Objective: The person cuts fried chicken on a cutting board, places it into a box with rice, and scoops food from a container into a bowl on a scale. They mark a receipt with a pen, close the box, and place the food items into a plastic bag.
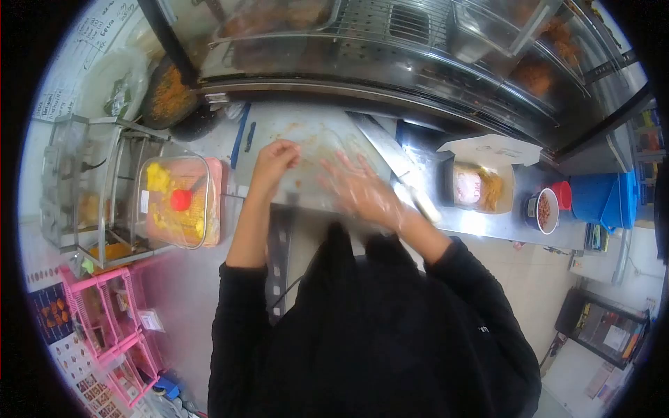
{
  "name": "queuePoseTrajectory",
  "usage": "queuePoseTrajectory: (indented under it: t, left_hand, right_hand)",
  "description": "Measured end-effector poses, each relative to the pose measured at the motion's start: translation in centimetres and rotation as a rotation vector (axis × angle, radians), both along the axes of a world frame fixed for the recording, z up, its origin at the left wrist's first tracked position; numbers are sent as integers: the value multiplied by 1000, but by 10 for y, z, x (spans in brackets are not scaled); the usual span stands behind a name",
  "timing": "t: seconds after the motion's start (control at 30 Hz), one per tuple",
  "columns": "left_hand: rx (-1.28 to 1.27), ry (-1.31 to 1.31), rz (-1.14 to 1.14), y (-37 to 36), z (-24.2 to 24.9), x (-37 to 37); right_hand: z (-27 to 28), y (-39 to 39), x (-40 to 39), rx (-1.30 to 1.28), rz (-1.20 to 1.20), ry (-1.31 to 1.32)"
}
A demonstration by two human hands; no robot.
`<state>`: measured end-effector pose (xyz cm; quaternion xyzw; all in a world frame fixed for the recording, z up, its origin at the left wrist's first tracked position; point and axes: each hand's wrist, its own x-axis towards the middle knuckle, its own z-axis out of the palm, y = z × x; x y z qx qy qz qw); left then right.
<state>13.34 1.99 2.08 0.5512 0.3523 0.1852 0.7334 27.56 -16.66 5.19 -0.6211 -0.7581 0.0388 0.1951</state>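
Over the stained white cutting board (pixel 313 132), my left hand (pixel 275 161) is bare and curled into a loose fist, with nothing showing between the fingers. My right hand (pixel 362 194) wears a clear plastic glove. Its fingers are spread over the board's near edge, slightly blurred, and grip nothing. To its right lies a large knife (pixel 390 157), blade pointing away and pale handle near my right wrist. A small dark blue-handled tool (pixel 249 137) rests on the board's left side.
An open takeaway box (pixel 498 188) with fried food and a round white packet stands right, beside a cup of beans (pixel 543 211) and a blue bin (pixel 606 198). Left is a clear-lidded container (pixel 178 202) with yellow pieces. A glass display case (pixel 390 76) spans the back.
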Motion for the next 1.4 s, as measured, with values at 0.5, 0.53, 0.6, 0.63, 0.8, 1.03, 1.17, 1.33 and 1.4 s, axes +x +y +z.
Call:
queuePoseTrajectory:
  t: [0.5, 0.53, 0.6, 0.63, 0.8, 1.03, 1.17, 1.33, 1.4]
  left_hand:
    - [1412, 90, -545, -69, 10, 46]
    - [1427, 108, -575, -77, 1, 41]
    - [1464, 122, -654, -86, -15, 41]
    - [1485, 106, -632, -87, -16, 42]
    - [1425, 164, -683, -94, 5, 38]
    - [1345, 30, -437, -116, 12, 38]
    - [518, -117, -281, -197, 3, 114]
    - [546, 129, -309, -252, -33, 201]
    - [487, 199, -274, -252, -29, 205]
  right_hand:
    - [-54, -129, 9, -105, -1036, -94]
    - [-51, -152, 4, -89, -1035, -100]
    - [-39, -205, -12, -88, -1102, -106]
    - [-29, -233, -24, -124, -1167, -108]
    - [2, -204, -26, -77, -1011, 98]
    - [-17, -127, 41, 170, -719, 107]
    - [-3, -217, 149, 299, -1115, -61]
    - [-25, -258, 208, -339, -1153, 374]
    - [-21, -249, 208, -412, -1184, 342]
